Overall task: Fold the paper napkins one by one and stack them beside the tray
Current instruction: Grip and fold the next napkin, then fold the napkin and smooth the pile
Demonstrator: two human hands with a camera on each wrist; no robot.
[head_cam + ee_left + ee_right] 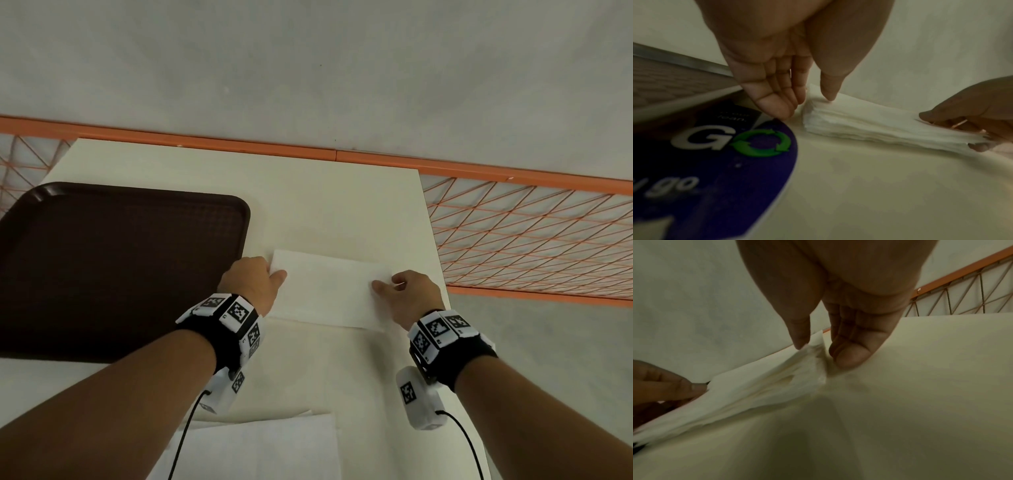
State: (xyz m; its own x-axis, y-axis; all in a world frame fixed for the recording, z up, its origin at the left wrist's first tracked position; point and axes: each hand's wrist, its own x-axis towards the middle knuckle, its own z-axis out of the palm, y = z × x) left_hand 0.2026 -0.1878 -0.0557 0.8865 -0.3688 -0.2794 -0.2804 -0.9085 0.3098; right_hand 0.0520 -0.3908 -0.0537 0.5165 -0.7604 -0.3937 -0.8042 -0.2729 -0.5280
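Observation:
A stack of folded white napkins (329, 291) lies on the cream table (342, 212), just right of the brown tray (113, 267). My left hand (274, 274) is at the stack's left end. In the left wrist view its thumb tip rests on top of the stack (859, 123) and its straight fingers (777, 105) stand beside that end. My right hand (387, 284) pinches the right end, thumb on top and a finger under the edge. The right wrist view shows the napkin corner (813, 344) lifted between thumb and fingers (851, 355).
Flat white napkins (260, 445) lie at the table's near edge, under my forearms. A purple printed surface reading "GO" (715, 162) lies below my left wrist. An orange wire fence (531, 233) runs behind and to the right of the table.

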